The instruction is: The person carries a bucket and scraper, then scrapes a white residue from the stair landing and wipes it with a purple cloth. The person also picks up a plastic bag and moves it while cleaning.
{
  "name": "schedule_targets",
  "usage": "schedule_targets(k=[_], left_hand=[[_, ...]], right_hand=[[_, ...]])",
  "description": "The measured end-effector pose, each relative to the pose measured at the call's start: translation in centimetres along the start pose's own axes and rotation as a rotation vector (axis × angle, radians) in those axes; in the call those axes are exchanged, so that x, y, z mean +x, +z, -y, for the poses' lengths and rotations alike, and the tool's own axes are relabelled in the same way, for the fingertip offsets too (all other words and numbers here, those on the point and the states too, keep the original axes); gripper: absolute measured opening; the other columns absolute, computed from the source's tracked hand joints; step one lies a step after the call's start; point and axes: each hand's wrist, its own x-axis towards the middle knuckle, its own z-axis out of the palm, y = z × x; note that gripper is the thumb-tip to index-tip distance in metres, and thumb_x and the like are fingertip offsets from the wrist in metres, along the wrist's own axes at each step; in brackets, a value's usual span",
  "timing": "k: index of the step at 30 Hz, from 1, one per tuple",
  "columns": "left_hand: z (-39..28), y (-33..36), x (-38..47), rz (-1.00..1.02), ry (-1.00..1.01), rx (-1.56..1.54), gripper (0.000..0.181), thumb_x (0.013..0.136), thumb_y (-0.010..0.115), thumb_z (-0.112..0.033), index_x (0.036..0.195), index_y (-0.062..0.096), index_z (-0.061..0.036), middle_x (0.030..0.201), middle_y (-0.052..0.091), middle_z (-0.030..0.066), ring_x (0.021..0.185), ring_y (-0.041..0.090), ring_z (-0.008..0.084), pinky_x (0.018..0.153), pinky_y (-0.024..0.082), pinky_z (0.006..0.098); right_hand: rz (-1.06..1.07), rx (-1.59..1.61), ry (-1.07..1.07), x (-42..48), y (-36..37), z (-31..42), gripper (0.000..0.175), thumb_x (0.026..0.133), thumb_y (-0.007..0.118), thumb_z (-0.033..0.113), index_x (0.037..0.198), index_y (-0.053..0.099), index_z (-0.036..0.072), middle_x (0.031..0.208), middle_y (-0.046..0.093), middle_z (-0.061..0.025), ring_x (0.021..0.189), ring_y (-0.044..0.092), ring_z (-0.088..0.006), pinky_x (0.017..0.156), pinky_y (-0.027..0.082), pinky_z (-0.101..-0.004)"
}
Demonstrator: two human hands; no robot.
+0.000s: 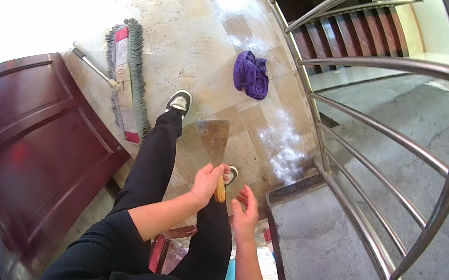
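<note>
My left hand (205, 184) is closed around a wide-bladed scraper, with its wooden handle (220, 192) sticking out below the fingers. The thin, stained blade (213, 135) points away from me above the tiled floor (187, 151); whether its edge touches the tiles I cannot tell. To the right of the handle, my right hand (246, 215) is empty, fingers apart and slightly curled. A crumpled purple cloth (251, 75) lies on the floor farther ahead.
A grey-fringed dust mop (124, 79) lies left of my shoe (179, 101). Beside it stands a dark red panelled door (36, 144). Metal railings (386, 131) bound the right side, with stairs (349, 32) beyond. White patches (287, 150), powder or glare, mark the tiles.
</note>
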Motion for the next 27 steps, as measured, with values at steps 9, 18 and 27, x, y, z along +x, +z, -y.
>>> schedule_targets(k=[9, 18, 27], left_hand=[[-7.5, -6.2, 8.9, 0.106, 0.039, 0.305, 0.022, 0.094, 0.051, -0.024, 0.1, 0.059, -0.0044, 0.088, 0.058, 0.0027, 0.08, 0.055, 0.0101, 0.068, 0.046, 0.0252], [-14.5, -2.3, 9.8, 0.398, -0.106, 0.375, 0.029, 0.097, 0.045, -0.027, 0.117, 0.057, -0.0099, 0.098, 0.057, -0.0021, 0.082, 0.052, 0.008, 0.074, 0.043, 0.0232], [-14.3, 3.3, 8.7, 0.489, 0.016, 0.821, 0.049, 0.089, 0.054, -0.027, 0.131, 0.045, -0.002, 0.103, 0.058, 0.0041, 0.094, 0.052, 0.0118, 0.087, 0.042, 0.0263]], right_hand=[[-0.04, 0.312, 0.197, 6.3, 8.8, 3.3, 0.049, 0.083, 0.063, 0.009, 0.128, 0.047, 0.002, 0.115, 0.055, -0.0134, 0.102, 0.055, -0.0191, 0.088, 0.045, -0.0317], [0.012, 0.06, -0.156, 11.4, 15.9, 6.2, 0.07, 0.077, 0.061, 0.004, 0.138, 0.027, 0.001, 0.125, 0.046, -0.0196, 0.112, 0.051, -0.0297, 0.093, 0.042, -0.0349], [-0.244, 0.299, -0.256, 15.5, 12.9, 1.4, 0.057, 0.085, 0.058, 0.011, 0.135, 0.035, 0.0, 0.1, 0.062, -0.0144, 0.092, 0.062, -0.024, 0.081, 0.047, -0.0314]])
